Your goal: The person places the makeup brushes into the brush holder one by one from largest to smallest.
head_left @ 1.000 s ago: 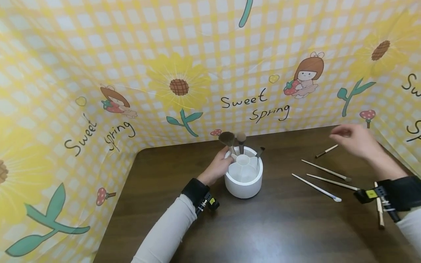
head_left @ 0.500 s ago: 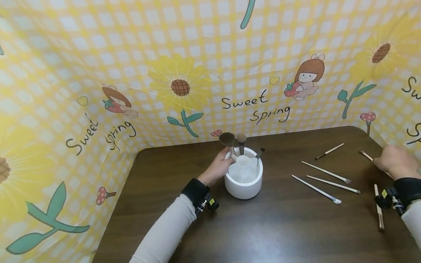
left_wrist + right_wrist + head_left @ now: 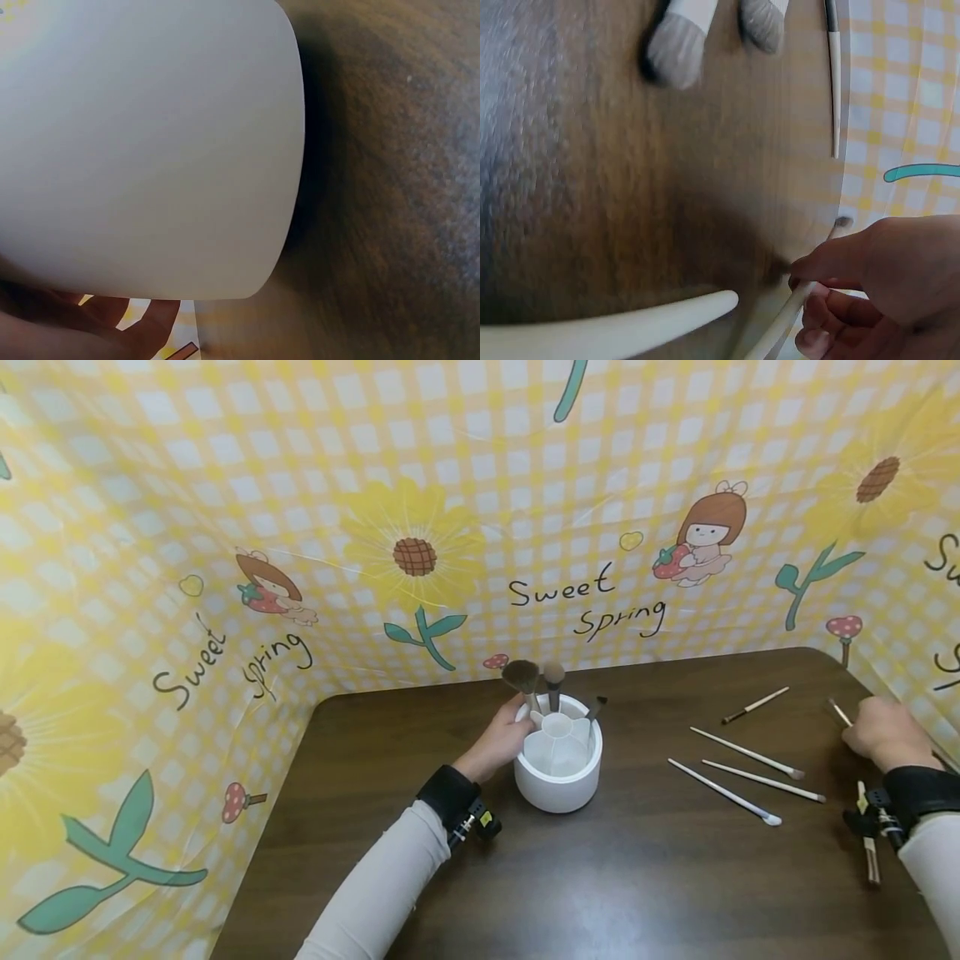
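Note:
A round white makeup brush holder (image 3: pixel 557 789) with petal-like compartments stands upright on the table. My left hand (image 3: pixel 495 742) grips its left side at the rim; in the left wrist view, fingers (image 3: pixel 154 326) curl along the holder's white wall (image 3: pixel 150 150). Standing in it are a fan-shaped brush (image 3: pixel 521 676), a fluffy round-headed brush (image 3: pixel 553 677) and a small dark-tipped brush (image 3: pixel 597 707). At the right edge of the table, my right hand (image 3: pixel 888 733) pinches a slim makeup brush (image 3: pixel 784 319) between thumb and fingers, its small dark tip (image 3: pixel 843 223) pointing away toward the cloth.
Several pale-handled brushes lie loose on the dark wooden table (image 3: pixel 637 877): one short brush (image 3: pixel 756 705) at the back, three long ones such as the front brush (image 3: pixel 723 792), and another brush (image 3: pixel 870 856) partly under my right wrist. Yellow checked cloth (image 3: pixel 480 485) surrounds the table's back and sides.
My right hand has come down and rightward from above the table onto the brush at the right edge, and now pinches it. My left hand stays on the holder.

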Demonstrator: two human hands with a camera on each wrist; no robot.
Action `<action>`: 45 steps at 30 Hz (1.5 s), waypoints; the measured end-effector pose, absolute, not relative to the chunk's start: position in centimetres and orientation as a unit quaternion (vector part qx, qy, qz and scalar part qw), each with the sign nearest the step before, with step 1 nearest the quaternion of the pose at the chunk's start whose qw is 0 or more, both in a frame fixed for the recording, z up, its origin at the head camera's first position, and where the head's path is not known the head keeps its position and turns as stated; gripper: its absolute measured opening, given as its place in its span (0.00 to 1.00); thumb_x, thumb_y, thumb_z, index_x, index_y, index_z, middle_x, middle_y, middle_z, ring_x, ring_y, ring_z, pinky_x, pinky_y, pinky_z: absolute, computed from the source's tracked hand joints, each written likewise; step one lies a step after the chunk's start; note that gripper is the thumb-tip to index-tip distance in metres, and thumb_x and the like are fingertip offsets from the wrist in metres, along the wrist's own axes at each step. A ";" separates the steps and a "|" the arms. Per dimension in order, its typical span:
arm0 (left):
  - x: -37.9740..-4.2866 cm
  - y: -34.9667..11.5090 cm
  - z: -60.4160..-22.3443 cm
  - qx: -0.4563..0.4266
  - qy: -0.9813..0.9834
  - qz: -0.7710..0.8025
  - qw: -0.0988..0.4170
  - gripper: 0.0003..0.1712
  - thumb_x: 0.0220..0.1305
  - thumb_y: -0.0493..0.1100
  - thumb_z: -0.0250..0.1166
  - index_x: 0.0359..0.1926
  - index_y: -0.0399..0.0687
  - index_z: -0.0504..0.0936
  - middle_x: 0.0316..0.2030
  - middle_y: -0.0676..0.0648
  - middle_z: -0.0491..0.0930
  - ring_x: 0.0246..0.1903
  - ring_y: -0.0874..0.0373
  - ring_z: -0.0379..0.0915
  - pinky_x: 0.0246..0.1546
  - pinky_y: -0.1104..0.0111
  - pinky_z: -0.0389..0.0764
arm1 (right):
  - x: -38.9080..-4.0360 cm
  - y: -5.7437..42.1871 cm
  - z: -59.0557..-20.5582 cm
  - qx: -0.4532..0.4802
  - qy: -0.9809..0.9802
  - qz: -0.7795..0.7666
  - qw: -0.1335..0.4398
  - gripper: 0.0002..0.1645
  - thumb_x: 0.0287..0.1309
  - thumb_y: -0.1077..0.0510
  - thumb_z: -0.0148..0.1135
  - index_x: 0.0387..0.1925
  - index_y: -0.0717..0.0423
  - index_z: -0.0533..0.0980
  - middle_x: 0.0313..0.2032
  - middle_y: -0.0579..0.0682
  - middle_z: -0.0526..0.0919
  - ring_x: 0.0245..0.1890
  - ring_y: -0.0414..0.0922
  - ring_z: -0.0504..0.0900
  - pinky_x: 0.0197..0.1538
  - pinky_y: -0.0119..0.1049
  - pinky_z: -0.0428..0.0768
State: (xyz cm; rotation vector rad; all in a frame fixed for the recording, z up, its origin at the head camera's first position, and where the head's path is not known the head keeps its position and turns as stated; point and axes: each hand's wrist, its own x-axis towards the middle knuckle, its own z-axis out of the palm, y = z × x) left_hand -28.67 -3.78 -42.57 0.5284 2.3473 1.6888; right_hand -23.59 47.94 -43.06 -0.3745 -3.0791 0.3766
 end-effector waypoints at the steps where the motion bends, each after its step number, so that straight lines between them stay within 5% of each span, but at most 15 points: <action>1: -28.7 -3.8 -42.6 0.181 0.795 0.571 0.100 0.30 0.62 0.33 0.47 0.67 0.48 0.60 0.62 0.42 0.65 0.58 0.54 0.59 0.60 0.48 0.59 | -23.6 47.9 -43.0 -0.126 -0.984 0.123 0.009 0.08 0.43 0.65 0.53 0.21 0.70 0.69 0.24 0.69 0.70 0.27 0.65 0.71 0.22 0.52 0.72; 5: -28.6 -3.6 -42.7 0.186 0.796 0.568 0.098 0.29 0.62 0.33 0.47 0.66 0.47 0.62 0.59 0.45 0.67 0.56 0.54 0.61 0.60 0.48 0.60 | -23.9 46.7 -42.0 -0.132 -0.980 0.136 0.056 0.10 0.44 0.64 0.52 0.27 0.72 0.72 0.29 0.73 0.72 0.30 0.69 0.71 0.20 0.55 0.72; 10: -28.5 -3.7 -42.6 0.181 0.795 0.571 0.099 0.30 0.62 0.33 0.48 0.66 0.47 0.61 0.59 0.45 0.68 0.56 0.55 0.61 0.60 0.50 0.60 | -24.7 42.7 -38.1 -0.057 -0.972 0.148 0.173 0.10 0.51 0.62 0.53 0.25 0.67 0.76 0.20 0.64 0.76 0.21 0.61 0.72 0.20 0.50 0.68; 17: -28.6 -3.7 -42.6 0.174 0.794 0.575 0.096 0.29 0.62 0.34 0.49 0.66 0.50 0.62 0.59 0.47 0.68 0.57 0.57 0.61 0.60 0.51 0.60 | -25.4 35.3 -33.4 0.060 -0.944 0.218 0.242 0.12 0.57 0.55 0.59 0.32 0.62 0.80 0.26 0.59 0.82 0.26 0.55 0.77 0.29 0.48 0.70; 26: -28.7 -3.7 -42.8 0.178 0.787 0.582 0.105 0.31 0.61 0.32 0.49 0.66 0.51 0.61 0.60 0.47 0.67 0.57 0.56 0.61 0.60 0.51 0.60 | -24.7 27.8 -31.4 0.138 -0.870 0.417 0.223 0.11 0.59 0.56 0.61 0.36 0.61 0.80 0.30 0.60 0.83 0.25 0.38 0.81 0.24 0.25 0.76; 36: -28.5 -3.8 -42.7 0.163 0.788 0.583 0.108 0.31 0.63 0.34 0.49 0.67 0.53 0.61 0.60 0.47 0.67 0.57 0.56 0.61 0.59 0.51 0.61 | -23.5 22.2 -29.7 0.204 -0.804 0.534 0.163 0.11 0.63 0.63 0.54 0.36 0.70 0.76 0.31 0.66 0.82 0.28 0.49 0.82 0.27 0.30 0.79; 45: -28.6 -3.8 -42.6 0.166 0.787 0.583 0.111 0.30 0.64 0.34 0.48 0.67 0.55 0.62 0.59 0.49 0.68 0.56 0.57 0.62 0.60 0.52 0.62 | -23.7 19.9 -31.2 0.208 -0.839 0.491 0.111 0.10 0.63 0.61 0.54 0.38 0.65 0.79 0.31 0.60 0.82 0.28 0.45 0.80 0.27 0.35 0.78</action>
